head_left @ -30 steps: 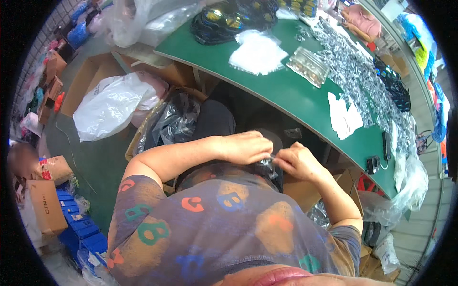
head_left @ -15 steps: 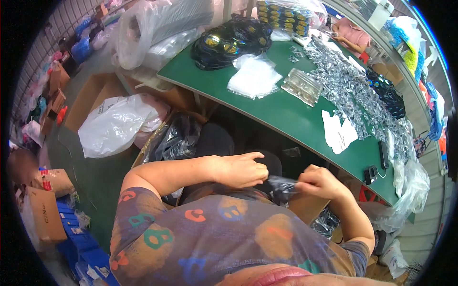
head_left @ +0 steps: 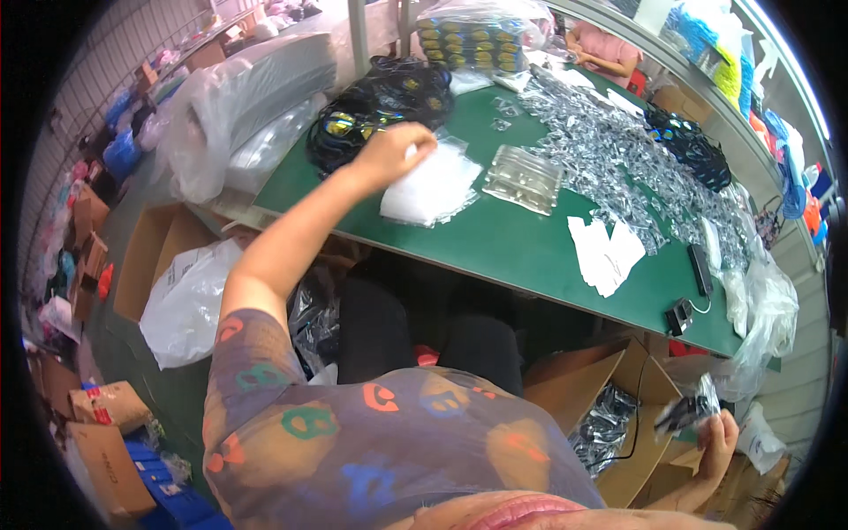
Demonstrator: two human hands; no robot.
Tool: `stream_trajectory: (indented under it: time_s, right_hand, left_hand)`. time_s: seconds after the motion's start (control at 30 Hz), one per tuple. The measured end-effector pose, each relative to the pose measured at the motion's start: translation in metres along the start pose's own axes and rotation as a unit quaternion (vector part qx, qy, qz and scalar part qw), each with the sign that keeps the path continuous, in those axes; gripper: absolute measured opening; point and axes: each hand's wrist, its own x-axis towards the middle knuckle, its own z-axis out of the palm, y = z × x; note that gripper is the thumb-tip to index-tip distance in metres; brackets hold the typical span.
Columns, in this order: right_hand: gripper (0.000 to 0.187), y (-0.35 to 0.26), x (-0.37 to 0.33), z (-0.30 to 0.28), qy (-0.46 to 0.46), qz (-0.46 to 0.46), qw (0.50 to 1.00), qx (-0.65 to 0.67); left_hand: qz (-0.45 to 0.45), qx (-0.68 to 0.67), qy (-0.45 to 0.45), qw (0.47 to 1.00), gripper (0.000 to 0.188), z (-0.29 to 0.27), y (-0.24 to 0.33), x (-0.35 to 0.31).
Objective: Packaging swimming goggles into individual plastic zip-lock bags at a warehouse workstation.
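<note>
My left hand (head_left: 395, 155) reaches over the table to the top edge of a stack of flat clear plastic bags (head_left: 428, 190). Its fingers are curled, and what is between them, if anything, is hidden. Just beyond lies a heap of dark goggle-like pieces with shiny yellowish lenses (head_left: 349, 124), wrapped in black. At the lower right, my right hand (head_left: 717, 437) is closed on the end of a small clear bag (head_left: 685, 412) with something dark inside. That hand is held out beside an open cardboard box (head_left: 649, 389) containing several similar dark, shiny packets (head_left: 609, 420).
On the green table (head_left: 521, 256) are a clear plastic tray (head_left: 523, 179), white paper slips (head_left: 605, 254), a spread of small clear pieces (head_left: 592, 132) and a small black device (head_left: 679, 316). A person in pink (head_left: 605, 44) sits across. A white sack (head_left: 190, 300) lies at left.
My left hand has moved from my lap up to the bag stack. My right hand has swung out to the lower right with the small bag, over by the box.
</note>
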Motion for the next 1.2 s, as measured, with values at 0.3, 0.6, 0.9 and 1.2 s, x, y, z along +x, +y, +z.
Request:
stream_trajectory:
  time_s: [0.3, 0.6, 0.9, 1.2]
  right_hand:
    - [0.031, 0.143, -0.037, -0.081, 0.101, 0.240, 0.895, -0.362]
    - [0.020, -0.022, 0.097, 0.089, -0.038, -0.014, 0.925, -0.378]
    - [0.072, -0.085, 0.195, 0.278, -0.117, -0.388, 0.894, -0.194]
    - [0.027, -0.044, 0.176, 0.439, -0.545, -0.165, 0.792, 0.221]
  left_hand:
    - [0.003, 0.381, -0.160, 0.911, 0.035, 0.036, -0.171, 0.133]
    - [0.071, 0.489, -0.136, 0.859, 0.018, -0.009, -0.124, 0.131]
    - [0.189, 0.284, 0.088, 0.936, 0.030, -0.097, 0.095, 0.060]
    - [0.069, 0.187, 0.072, 0.977, 0.038, -0.048, 0.127, -0.024]
